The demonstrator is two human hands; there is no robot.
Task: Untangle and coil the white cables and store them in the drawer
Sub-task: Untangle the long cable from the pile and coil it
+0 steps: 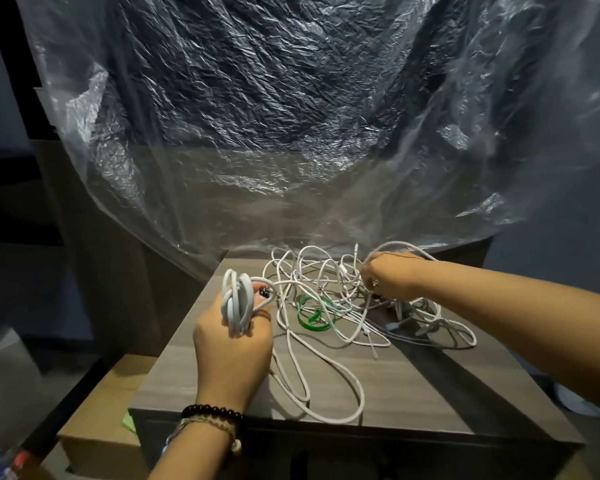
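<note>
The left hand (234,336) is held at the near left of the counter (413,386), fingers and thumb curled round a coiled white cable (235,303) whose loops stand upright out of the fist. A beaded bracelet (212,412) is worn on that wrist. The right hand (390,277) is reached across to the far right, palm down, with its fingertips sunk into the tangled white cables (329,296); a strand appears to be pinched there, though the fingertips are partly hidden by the wires.

The tangle is spread over the far half of the counter, and a long loose loop (326,386) is trailed from it toward the near edge. A green ring (314,311) is caught among the strands. A sheet of clear plastic (291,116) is hung behind the counter.

The step in hand is judged to be the untangling: one cable is coiled already, and the remainder is not yet separated. The drawer front is seen only dimly below the near edge, and nothing can be said to be stored in it.

For the next move, a single strand must be traced and drawn free without the knot being tightened; the pinched strand is best lifted slowly while the coil is kept clear of the pile
</note>
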